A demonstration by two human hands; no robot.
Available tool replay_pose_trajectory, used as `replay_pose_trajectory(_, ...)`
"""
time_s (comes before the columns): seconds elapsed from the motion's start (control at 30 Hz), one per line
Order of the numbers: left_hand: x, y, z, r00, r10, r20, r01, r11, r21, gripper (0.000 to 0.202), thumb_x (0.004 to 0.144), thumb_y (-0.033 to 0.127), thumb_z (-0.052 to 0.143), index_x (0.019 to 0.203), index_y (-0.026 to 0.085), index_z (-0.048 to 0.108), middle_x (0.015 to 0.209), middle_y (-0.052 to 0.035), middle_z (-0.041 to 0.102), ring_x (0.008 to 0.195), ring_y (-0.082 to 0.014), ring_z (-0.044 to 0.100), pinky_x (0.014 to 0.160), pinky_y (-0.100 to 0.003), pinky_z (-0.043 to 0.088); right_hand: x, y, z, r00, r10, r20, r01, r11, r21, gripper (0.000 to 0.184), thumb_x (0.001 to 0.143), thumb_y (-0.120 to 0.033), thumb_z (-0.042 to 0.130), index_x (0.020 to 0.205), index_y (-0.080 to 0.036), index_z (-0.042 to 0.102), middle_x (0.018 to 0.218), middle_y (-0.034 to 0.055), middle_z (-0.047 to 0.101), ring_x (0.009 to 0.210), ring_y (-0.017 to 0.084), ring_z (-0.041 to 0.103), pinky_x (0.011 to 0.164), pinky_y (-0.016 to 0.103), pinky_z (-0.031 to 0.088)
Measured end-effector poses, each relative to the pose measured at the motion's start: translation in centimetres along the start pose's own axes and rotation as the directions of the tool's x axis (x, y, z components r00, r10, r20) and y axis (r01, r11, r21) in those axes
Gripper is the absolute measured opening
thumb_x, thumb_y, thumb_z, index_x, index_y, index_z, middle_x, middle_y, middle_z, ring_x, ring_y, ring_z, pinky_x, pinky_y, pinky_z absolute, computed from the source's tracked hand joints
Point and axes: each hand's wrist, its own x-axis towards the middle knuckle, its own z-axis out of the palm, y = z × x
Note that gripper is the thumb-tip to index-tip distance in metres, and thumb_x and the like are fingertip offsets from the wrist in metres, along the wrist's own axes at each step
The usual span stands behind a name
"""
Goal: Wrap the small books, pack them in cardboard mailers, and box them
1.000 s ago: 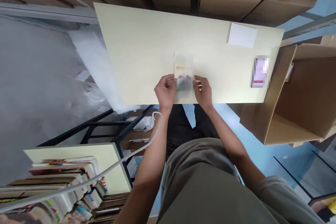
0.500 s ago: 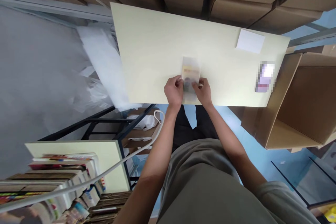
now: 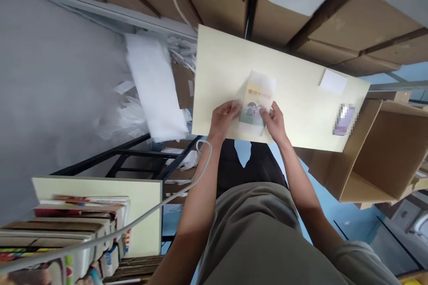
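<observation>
A small booklet with a cartoon cover, inside a frosted plastic sleeve (image 3: 256, 102), lies on the pale yellow table (image 3: 220, 67) near its front edge. My left hand (image 3: 223, 119) pinches the sleeve's left side near the bottom, fingers curled. On the sleeve's right side my right hand (image 3: 276, 120) grips it the same way. The sleeve's top flap stands past the booklet, away from me.
A white paper slip (image 3: 333, 82) and a blurred purple item (image 3: 344, 120) lie at the table's right. An open cardboard box (image 3: 388, 156) stands to the right. Cardboard boxes line the back. White foam sheets (image 3: 155, 84) lie at the left, stacked books (image 3: 63, 227) lower left.
The camera has swung to the left and down, so the table sits further right. Both hands stay on the sleeve's lower sides, and the booklet's cover shows more clearly.
</observation>
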Motion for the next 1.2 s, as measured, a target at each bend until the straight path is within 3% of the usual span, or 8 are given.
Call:
replay_pose_trajectory(0.17,3.5,3.8,-4.7,0.953,0.239,-0.185,-0.183,0.944,0.275,0.042,0.098,0.051,0.081,0.130,0.023,0.082,0.110,-0.0073,0.083,0.090,-0.0208,0.077,0.080,-0.032,0.064,6.0,-0.7,5.8,0.994,-0.097,-0.058,0.096,0.995,-0.034,0.049,0.103,-0.067,0.070,0.129,-0.026,0.064,0.122,0.0093,0.082,0.111,0.026,0.079,0.096,0.043,0.068)
replay_pose_trajectory(0.27,6.9,4.7,-6.6,0.914,0.364,-0.176,-0.253,0.855,0.453,0.040,0.103,0.032,0.073,0.142,0.025,0.078,0.119,-0.0083,0.080,0.090,-0.0207,0.075,0.083,-0.032,0.063,10.3,-0.4,9.2,0.978,-0.114,-0.175,0.089,0.986,-0.141,0.041,0.100,-0.055,0.072,0.127,-0.024,0.065,0.117,0.0070,0.081,0.106,0.023,0.075,0.098,0.039,0.064)
replay_pose_trajectory(0.4,11.2,4.3,-7.5,0.940,0.334,-0.077,-0.238,0.797,0.555,0.047,0.097,0.010,0.066,0.139,0.023,0.079,0.114,-0.0091,0.077,0.092,-0.0232,0.076,0.094,-0.036,0.062,14.1,0.1,11.8,0.937,-0.029,-0.348,-0.103,0.929,-0.356,0.030,0.096,-0.038,0.072,0.119,-0.020,0.068,0.100,0.0033,0.074,0.091,0.022,0.068,0.098,0.041,0.062)
replay_pose_trajectory(0.57,12.1,4.4,-8.5,0.952,0.304,-0.039,-0.241,0.821,0.518,0.046,0.091,0.005,0.068,0.132,0.022,0.081,0.110,-0.0085,0.078,0.088,-0.0225,0.075,0.098,-0.037,0.062,13.6,-0.9,12.6,0.866,-0.139,-0.481,-0.134,0.861,-0.490,0.030,0.092,-0.032,0.075,0.120,-0.021,0.070,0.123,0.0127,0.067,0.104,0.026,0.069,0.107,0.048,0.061)
replay_pose_trajectory(0.73,7.7,7.0,-10.7,0.944,0.300,-0.135,-0.220,0.880,0.422,0.043,0.091,0.005,0.066,0.129,0.020,0.081,0.111,-0.0090,0.082,0.084,-0.0204,0.075,0.090,-0.036,0.062,8.4,-5.2,12.1,0.888,-0.209,-0.409,-0.037,0.855,-0.518,0.030,0.098,-0.037,0.071,0.124,-0.022,0.071,0.121,0.0116,0.069,0.096,0.024,0.070,0.098,0.046,0.065)
replay_pose_trajectory(0.93,-1.1,10.1,-12.5,0.895,0.316,-0.315,-0.247,0.939,0.241,0.045,0.087,0.010,0.063,0.128,0.020,0.080,0.111,-0.0082,0.083,0.084,-0.0182,0.076,0.082,-0.031,0.063,0.6,-9.9,13.1,0.940,-0.294,-0.173,0.166,0.837,-0.521,0.027,0.101,-0.040,0.068,0.119,-0.022,0.073,0.121,0.0126,0.074,0.099,0.024,0.073,0.094,0.044,0.065)
replay_pose_trajectory(1.07,-9.5,10.3,-13.3,0.811,0.356,-0.465,-0.314,0.934,0.168,0.044,0.087,0.015,0.063,0.127,0.020,0.081,0.105,-0.0069,0.082,0.086,-0.0175,0.076,0.082,-0.029,0.064,-3.6,-10.4,15.7,0.942,-0.335,0.019,0.310,0.846,-0.434,0.028,0.101,-0.042,0.066,0.119,-0.021,0.073,0.118,0.0120,0.077,0.099,0.024,0.074,0.093,0.043,0.065)
replay_pose_trajectory(1.2,-20.0,7.9,-14.6,0.685,0.344,-0.642,-0.343,0.930,0.133,0.040,0.090,0.023,0.066,0.127,0.022,0.081,0.107,-0.0074,0.082,0.090,-0.0183,0.077,0.083,-0.030,0.064,-8.8,-9.8,20.2,0.884,-0.377,0.275,0.452,0.839,-0.302,0.031,0.102,-0.045,0.063,0.120,-0.022,0.073,0.120,0.0121,0.078,0.099,0.022,0.075,0.092,0.039,0.066)
